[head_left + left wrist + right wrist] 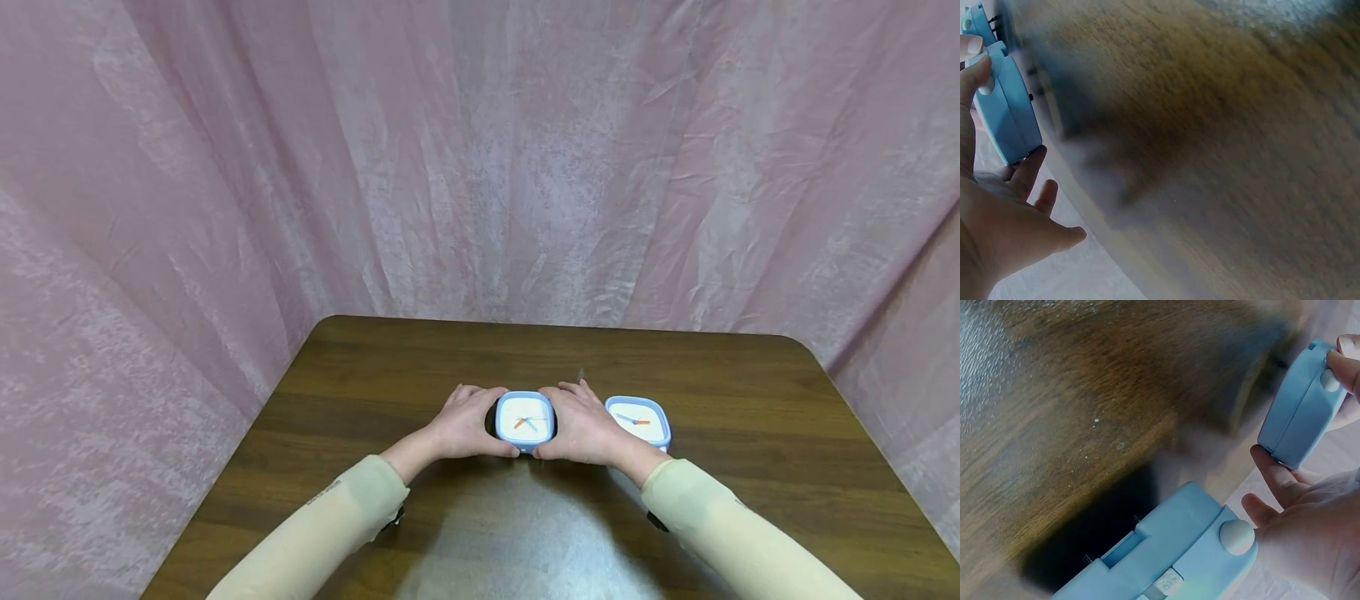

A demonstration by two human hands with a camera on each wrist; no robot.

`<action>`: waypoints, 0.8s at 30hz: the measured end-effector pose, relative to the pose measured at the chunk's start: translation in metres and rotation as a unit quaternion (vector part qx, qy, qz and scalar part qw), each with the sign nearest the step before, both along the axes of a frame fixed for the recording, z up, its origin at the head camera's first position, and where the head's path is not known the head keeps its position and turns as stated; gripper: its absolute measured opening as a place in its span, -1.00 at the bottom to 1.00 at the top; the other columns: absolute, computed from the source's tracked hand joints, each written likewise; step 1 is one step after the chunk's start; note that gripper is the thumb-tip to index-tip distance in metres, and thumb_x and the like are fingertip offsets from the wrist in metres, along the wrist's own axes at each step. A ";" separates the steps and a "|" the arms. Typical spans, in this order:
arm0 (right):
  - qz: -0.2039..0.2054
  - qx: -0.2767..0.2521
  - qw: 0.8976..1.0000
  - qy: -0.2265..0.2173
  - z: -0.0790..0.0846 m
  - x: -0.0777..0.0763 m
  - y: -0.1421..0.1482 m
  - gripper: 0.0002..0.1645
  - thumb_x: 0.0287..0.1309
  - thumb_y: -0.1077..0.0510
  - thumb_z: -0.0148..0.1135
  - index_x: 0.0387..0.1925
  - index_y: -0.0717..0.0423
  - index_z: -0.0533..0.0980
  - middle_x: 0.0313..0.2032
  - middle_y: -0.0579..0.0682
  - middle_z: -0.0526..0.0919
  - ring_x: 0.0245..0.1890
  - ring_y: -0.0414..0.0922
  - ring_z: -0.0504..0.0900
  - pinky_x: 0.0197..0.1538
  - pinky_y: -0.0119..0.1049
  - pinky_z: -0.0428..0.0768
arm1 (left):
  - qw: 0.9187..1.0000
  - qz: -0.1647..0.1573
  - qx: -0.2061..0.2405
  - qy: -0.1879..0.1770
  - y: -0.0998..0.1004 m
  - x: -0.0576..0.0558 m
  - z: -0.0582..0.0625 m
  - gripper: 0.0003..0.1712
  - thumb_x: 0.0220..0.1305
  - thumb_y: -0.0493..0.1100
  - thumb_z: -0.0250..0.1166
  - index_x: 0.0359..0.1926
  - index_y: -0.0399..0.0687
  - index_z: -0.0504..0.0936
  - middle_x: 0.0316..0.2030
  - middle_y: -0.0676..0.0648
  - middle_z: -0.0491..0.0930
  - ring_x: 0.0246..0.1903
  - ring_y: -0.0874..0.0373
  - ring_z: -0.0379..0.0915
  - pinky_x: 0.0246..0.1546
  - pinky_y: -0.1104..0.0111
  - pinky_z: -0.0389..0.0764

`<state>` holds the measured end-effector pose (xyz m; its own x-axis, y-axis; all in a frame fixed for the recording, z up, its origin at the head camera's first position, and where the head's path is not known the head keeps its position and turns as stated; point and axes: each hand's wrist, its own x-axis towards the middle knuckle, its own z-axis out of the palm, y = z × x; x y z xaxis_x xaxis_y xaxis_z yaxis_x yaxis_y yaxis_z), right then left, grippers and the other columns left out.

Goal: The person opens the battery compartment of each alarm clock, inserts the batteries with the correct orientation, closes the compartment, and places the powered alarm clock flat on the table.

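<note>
Both hands hold one small blue alarm clock [525, 418] between them, its white face with orange and blue hands turned up toward the head view. My left hand [468, 423] grips its left side, thumb at the near edge and fingers at the far edge. On the opposite side, my right hand [581, 425] pinches it the same way. In the right wrist view, the held clock [1302, 406] shows its blue side and a round white foot, with fingertips at both ends. A second matching clock [637, 419] sits just right of my right hand, partly behind the wrist.
The dark wooden table [420, 350] has rounded far corners and a bright glare patch near the front. Pink velvet curtains [480, 167] hang behind and at both sides. Close in the right wrist view, the second clock [1166, 537] shows white buttons and small pegs.
</note>
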<state>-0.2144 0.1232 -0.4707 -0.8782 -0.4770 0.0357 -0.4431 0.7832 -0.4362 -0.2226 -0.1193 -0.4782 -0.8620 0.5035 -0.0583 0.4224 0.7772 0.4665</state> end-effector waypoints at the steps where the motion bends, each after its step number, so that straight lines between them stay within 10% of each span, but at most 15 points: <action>1: 0.000 -0.001 1.000 -0.001 0.000 0.000 0.000 0.20 -0.27 -0.22 0.65 0.38 0.25 0.39 0.24 0.18 0.56 0.41 0.22 0.29 0.50 0.22 -0.06 | 1.000 0.000 -0.001 0.000 0.000 0.000 0.000 0.11 -0.05 0.41 0.54 0.46 0.08 0.37 0.30 0.07 0.49 0.25 -0.02 0.24 0.30 -0.03 0.22; 24: 0.005 0.007 1.000 -0.023 -0.001 0.001 0.002 0.23 -0.13 -0.22 0.60 0.47 0.29 0.29 0.32 0.21 0.49 0.47 0.25 0.19 0.51 0.22 -0.10 | 1.000 0.004 -0.001 -0.016 0.000 0.000 -0.003 0.19 0.00 0.41 0.51 0.55 0.04 0.26 0.38 0.01 0.42 0.31 -0.09 0.18 0.30 -0.06 0.24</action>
